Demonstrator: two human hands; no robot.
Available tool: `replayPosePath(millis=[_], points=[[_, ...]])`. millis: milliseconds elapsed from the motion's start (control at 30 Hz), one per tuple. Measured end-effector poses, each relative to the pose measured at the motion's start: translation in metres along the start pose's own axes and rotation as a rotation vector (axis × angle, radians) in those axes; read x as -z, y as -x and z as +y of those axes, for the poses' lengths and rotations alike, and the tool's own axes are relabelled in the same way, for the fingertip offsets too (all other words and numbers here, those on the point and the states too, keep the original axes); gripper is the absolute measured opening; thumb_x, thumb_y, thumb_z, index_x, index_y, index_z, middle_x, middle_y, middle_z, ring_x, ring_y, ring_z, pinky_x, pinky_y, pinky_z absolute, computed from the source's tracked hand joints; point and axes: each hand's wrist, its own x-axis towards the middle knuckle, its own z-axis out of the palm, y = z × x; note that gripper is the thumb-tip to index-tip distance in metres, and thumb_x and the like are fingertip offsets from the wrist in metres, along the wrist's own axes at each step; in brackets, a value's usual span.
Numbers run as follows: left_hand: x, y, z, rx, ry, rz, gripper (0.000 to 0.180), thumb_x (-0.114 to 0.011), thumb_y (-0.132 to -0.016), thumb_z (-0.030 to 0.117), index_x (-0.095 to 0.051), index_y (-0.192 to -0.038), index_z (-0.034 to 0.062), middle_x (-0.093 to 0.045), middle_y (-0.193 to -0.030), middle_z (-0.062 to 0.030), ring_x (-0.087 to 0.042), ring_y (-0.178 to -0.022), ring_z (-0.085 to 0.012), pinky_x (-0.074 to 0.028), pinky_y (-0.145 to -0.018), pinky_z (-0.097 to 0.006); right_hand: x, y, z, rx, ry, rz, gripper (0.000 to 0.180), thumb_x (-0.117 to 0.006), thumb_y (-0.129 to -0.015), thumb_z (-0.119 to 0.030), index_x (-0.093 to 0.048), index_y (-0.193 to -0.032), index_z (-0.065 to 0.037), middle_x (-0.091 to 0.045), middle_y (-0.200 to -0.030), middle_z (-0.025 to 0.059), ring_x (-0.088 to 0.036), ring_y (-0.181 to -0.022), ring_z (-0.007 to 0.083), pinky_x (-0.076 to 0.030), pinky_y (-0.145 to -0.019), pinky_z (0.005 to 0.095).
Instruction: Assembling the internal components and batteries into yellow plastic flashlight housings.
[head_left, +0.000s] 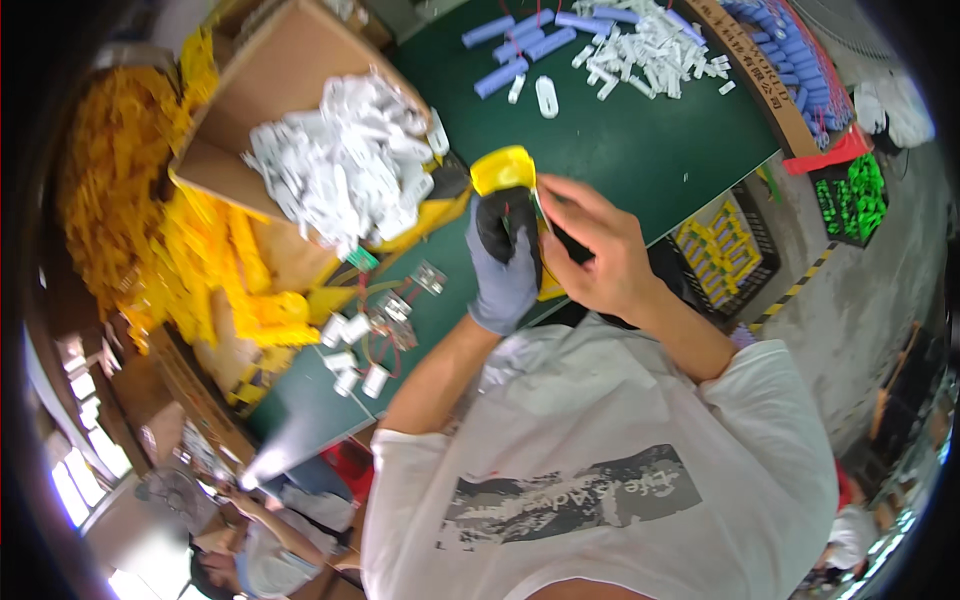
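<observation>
My left hand [500,255], in a grey and black glove, is closed around a yellow plastic casing [505,170]. Its glossy end sticks out above the glove, and more yellow shows lower down between my hands. My bare right hand [608,245] is at the casing's right side, with thumb and fingers drawn together. A thin pale edge shows by those fingertips; what they pinch is too small to make out. Ahead on the green table [610,150] lie a white oval piece [546,97], several blue cylindrical cells [520,45] and a heap of small white pieces [650,55].
To the left, a cardboard box [225,110] holds white plastic parts [350,150], beside piled yellow casings [120,190]. Nearer lie small circuit boards [395,310] with wires and white blocks. At right are a box of blue cells [800,75] and a black crate [755,275]. Another person [270,550] sits lower left.
</observation>
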Motion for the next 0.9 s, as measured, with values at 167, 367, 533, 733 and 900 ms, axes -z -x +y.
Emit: replayPosePath(millis=[167, 367, 533, 733, 900], points=[[0.011, 0.009, -0.009, 0.166, 0.108, 0.165, 0.028, -0.053, -0.095, 0.006, -0.048, -0.122, 0.0007, -0.056, -0.115, -0.0069, -0.054, -0.105, -0.0142, -0.044, -0.092, -0.030, 0.005, -0.011, 0.002, -0.041, -0.055, -0.219, 0.049, -0.065, -0.082, -0.023, -0.056, -0.123, 0.001, -0.054, -0.127, 0.0171, -0.056, -0.112, 0.0324, -0.047, -0.094, 0.0390], [0.004, -0.020, 0.036, 0.353, 0.244, 0.156, 0.039, -0.044, -0.101, 0.027, -0.041, -0.134, 0.0073, -0.055, -0.120, -0.0097, -0.057, -0.109, -0.0233, -0.046, -0.091, -0.036, 0.023, 0.008, -0.004, -0.233, -0.018, -0.192, 0.079, -0.076, -0.075, -0.024, -0.037, -0.142, -0.006, -0.051, -0.128, 0.0183, -0.054, -0.113, 0.0342, -0.049, -0.090, 0.0392], [0.007, 0.010, 0.056, 0.284, -0.042, -0.083, 0.044, -0.045, -0.096, 0.003, -0.034, -0.139, -0.0025, -0.034, -0.143, -0.0163, -0.057, -0.112, -0.0283, -0.047, -0.098, -0.038, 0.043, 0.013, 0.028, -0.277, -0.105, -0.111, 0.049, -0.076, -0.074, -0.011, -0.059, -0.119, -0.004, -0.065, -0.105, 0.0122, -0.064, -0.089, 0.0308, -0.053, -0.076, 0.0373], [0.002, 0.048, 0.080, -0.518, -0.807, 0.442, 0.046, -0.056, -0.086, 0.000, -0.044, -0.130, -0.0026, -0.041, -0.138, -0.0224, -0.042, -0.128, -0.0338, -0.033, -0.106, -0.046, 0.049, 0.016, 0.060, -0.101, 0.059, -0.223, 0.047, -0.076, -0.075, -0.019, -0.061, -0.118, -0.008, -0.065, -0.106, 0.0081, -0.058, -0.099, 0.0263, -0.047, -0.088, 0.0378], [-0.035, 0.000, 0.092, -0.397, -1.269, -0.414, 0.038, -0.073, -0.074, 0.016, -0.063, -0.110, 0.0106, -0.046, -0.133, -0.0179, -0.042, -0.125, -0.0395, -0.035, -0.103, -0.050, 0.063, 0.015, 0.061, -0.029, 0.014, -0.317, 0.046, -0.076, -0.074, -0.022, -0.064, -0.116, -0.009, -0.065, -0.104, 0.0038, -0.054, -0.105, 0.0228, -0.045, -0.091, 0.0370]])
